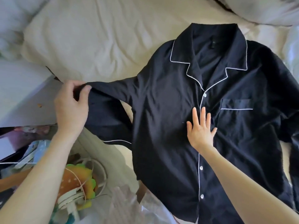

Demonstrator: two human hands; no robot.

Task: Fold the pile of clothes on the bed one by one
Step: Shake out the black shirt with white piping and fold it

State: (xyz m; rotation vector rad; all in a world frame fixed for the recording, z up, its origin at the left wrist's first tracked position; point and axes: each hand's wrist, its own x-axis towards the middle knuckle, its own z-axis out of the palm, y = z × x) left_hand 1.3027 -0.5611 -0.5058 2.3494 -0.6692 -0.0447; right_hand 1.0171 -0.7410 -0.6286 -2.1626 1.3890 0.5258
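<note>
Dark navy pyjama shirt (169, 126) is laid front up on the cream bed sheet (97, 38), with the collar toward the far side and the placket buttoned. White piping is seen along the collar, the placket and the chest pocket (236, 110). One sleeve (110, 110) is drawn out sideways past the bed's edge and doubled down on itself, its piped cuff hanging just beside the shirt's body. This sleeve is gripped at the bend by the left hand (71, 107), fingers and thumb curled round the cloth. The right hand (200, 128) is laid flat on the shirt's front at the placket, fingers straight and spread, nothing grasped. The other sleeve is seen only in part at the right edge. A pale pillow (267, 10) is noted at the far right corner. Beside the bed, under the left arm, clutter is seen: an orange and yellow soft item (80, 181) and a clear plastic bag (129, 206).
</note>
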